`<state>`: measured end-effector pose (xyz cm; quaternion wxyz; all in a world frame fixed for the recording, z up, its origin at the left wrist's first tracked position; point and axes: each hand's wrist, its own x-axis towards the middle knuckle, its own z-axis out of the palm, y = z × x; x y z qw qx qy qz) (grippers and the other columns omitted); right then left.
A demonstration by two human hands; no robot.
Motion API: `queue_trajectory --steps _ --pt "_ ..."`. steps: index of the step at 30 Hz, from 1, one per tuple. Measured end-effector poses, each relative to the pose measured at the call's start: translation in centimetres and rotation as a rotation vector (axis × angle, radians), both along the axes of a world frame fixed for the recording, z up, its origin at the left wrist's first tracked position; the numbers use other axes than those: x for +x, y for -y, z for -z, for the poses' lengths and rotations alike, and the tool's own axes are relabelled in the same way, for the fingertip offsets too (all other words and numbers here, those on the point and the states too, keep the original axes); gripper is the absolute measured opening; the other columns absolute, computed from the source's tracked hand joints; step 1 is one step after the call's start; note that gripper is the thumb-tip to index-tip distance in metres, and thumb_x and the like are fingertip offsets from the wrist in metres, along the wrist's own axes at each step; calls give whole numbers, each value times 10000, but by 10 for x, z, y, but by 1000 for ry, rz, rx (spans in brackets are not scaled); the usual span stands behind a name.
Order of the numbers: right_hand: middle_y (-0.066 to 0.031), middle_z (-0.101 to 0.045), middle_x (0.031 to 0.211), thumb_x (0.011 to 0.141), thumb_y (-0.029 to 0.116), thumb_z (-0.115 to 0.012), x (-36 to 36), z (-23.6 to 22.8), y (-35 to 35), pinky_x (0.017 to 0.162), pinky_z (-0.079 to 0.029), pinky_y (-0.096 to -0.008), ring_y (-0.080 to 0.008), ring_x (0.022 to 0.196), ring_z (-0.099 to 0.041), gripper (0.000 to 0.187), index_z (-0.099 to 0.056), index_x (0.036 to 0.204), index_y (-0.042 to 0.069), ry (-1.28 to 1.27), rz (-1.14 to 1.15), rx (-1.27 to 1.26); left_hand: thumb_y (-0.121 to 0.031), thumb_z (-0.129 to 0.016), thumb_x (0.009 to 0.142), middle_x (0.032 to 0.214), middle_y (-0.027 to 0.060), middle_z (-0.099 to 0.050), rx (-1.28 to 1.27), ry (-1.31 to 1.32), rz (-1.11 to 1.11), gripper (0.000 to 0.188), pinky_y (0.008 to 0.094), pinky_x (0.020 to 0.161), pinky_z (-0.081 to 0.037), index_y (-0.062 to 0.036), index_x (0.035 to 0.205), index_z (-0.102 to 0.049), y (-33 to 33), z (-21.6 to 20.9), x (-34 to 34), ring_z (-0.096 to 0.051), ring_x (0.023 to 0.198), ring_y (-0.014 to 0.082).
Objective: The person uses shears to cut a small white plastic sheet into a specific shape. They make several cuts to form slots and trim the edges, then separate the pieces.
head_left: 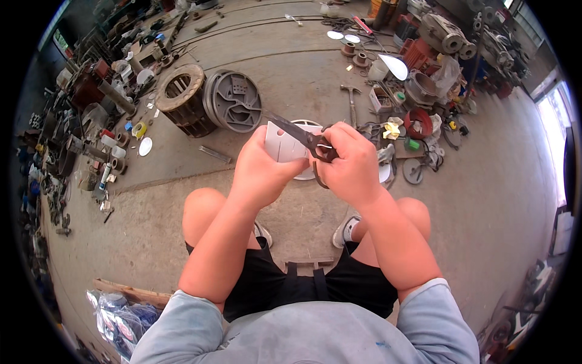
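Observation:
My left hand (260,168) is closed on a white sheet (282,145), thin and flat, with a hole near its top edge and lines across it. My right hand (350,159) grips dark metal scissors (309,138) by their loop handles. The blades point up and left and lie over the sheet's upper part. Whether they are cutting into it I cannot tell. Below and behind the hands, a round white-rimmed object (306,176) shows in part; the hands hide most of it.
Ahead on the left stand a slotted metal cylinder (182,85) and a round metal housing (235,100). A claw hammer (351,100) lies on the floor ahead. Tools, a red ring (418,123) and machine parts crowd the right; more clutter lines the left. Plastic-wrapped goods (118,321) lie at lower left.

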<state>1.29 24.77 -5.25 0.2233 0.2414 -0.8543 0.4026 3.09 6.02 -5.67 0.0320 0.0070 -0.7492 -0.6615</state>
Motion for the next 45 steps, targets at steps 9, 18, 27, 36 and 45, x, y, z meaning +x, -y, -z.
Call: queue_trajectory --steps 9,18,27,36,45 --pt "-117 -675 828 869 64 -807 -16 6 -9 626 -538 -381 -272 684 -685 147 -678 927 23 -162 259 -109 -39 -879 761 1022 75 -762 -229 80 100 431 327 807 -587 -6 1145 -687 -10 5 -7 -715 912 137" --pt "28 -686 872 919 122 -842 11 13 -86 653 -450 -219 -36 731 -579 203 -738 1070 35 641 63 -567 -25 -896 785 1120 112 -773 390 187 131 519 348 889 -619 29 1238 -649 19 6 4 -762 1014 185" --pt "45 -595 795 766 162 -985 49 33 -43 648 -436 -251 -61 722 -515 372 -687 939 23 1040 -26 -379 12 -891 817 1102 75 -774 345 215 106 459 330 880 -609 10 1225 -681 34 3 27 -748 981 151" --pt "50 -542 721 742 275 -1018 46 43 -48 606 -390 -278 -71 681 -467 433 -664 814 36 917 -49 -257 5 -908 804 1085 73 -778 266 258 122 465 316 856 -608 2 1212 -685 21 4 23 -752 955 149" --pt "48 -529 708 758 344 -1022 46 44 -52 601 -383 -279 -74 684 -451 486 -653 808 34 951 -46 -277 -4 -907 806 1068 68 -781 256 264 139 447 307 836 -604 -3 1199 -696 17 6 23 -751 941 143"
